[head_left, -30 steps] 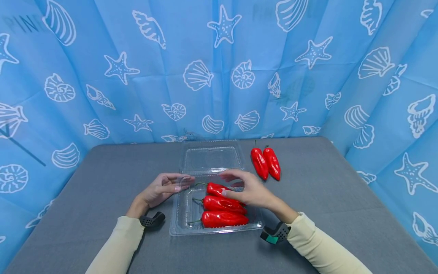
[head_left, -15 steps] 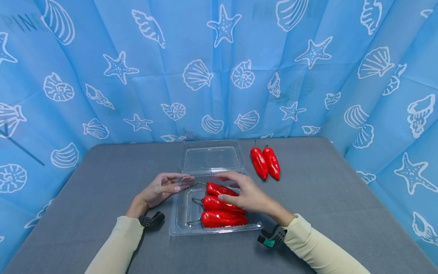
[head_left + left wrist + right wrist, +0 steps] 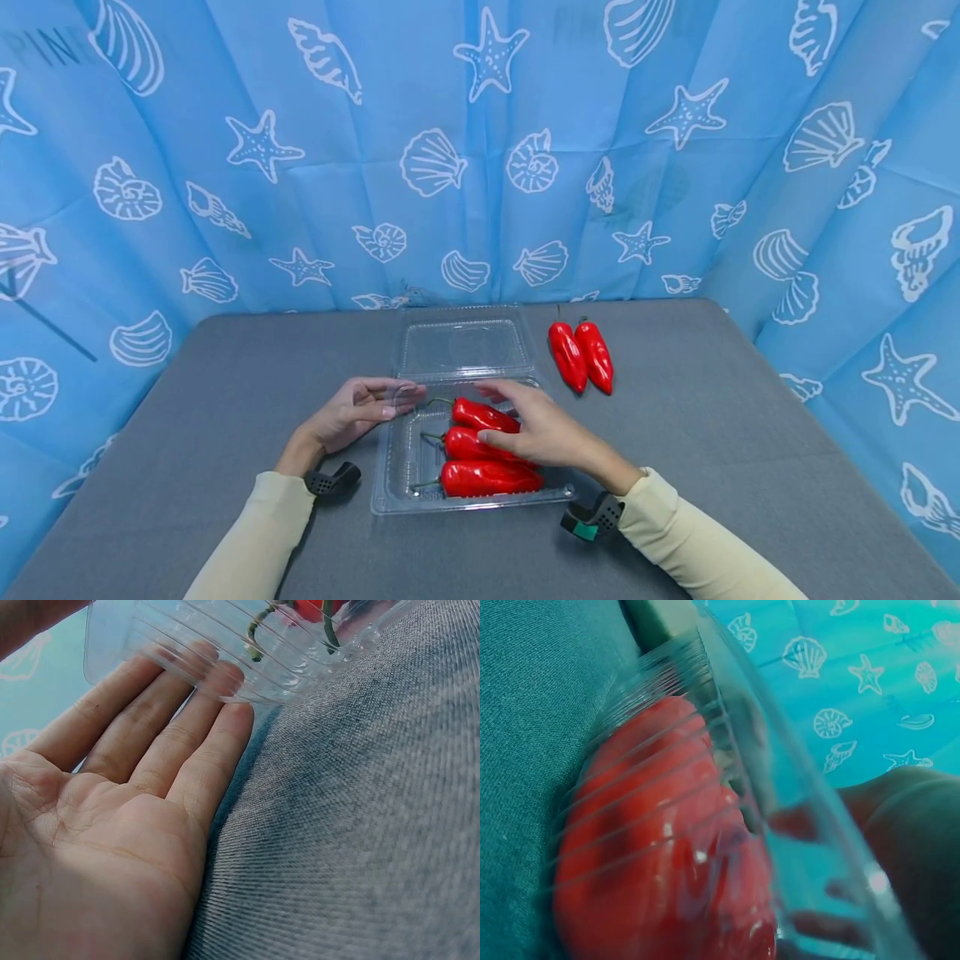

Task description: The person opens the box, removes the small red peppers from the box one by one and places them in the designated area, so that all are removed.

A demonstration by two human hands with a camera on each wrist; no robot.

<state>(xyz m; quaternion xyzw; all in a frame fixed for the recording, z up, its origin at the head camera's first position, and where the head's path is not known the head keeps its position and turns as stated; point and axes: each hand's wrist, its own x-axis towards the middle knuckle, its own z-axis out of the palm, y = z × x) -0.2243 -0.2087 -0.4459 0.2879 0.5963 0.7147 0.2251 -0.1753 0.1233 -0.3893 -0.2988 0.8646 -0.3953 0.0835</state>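
A clear plastic clamshell box (image 3: pixel 401 500) lies with its lid (image 3: pixel 461 346) folded back. Three red peppers (image 3: pixel 491 478) with green stems lie side by side in its base. At the left wall, my left hand (image 3: pixel 352 415) has straight fingers touching the plastic; the left wrist view shows the fingertips (image 3: pixel 225 682) against the outside of the ribbed wall. My right hand (image 3: pixel 546 427) is over the right ends of the far and middle peppers, thumb by the middle one and fingers extended beyond the far one. In the right wrist view, fingers appear blurred through the plastic, so contact is unclear.
Two more red peppers (image 3: pixel 581 357) lie side by side on the grey cloth-covered table (image 3: pixel 697 417), right of the lid. A blue curtain (image 3: pixel 480 167) with white shells and starfish hangs behind the table and at its sides.
My right hand has shifted slightly left and settled lower over the peppers. My left hand stays at the box's left wall, and the peppers lie almost unmoved.
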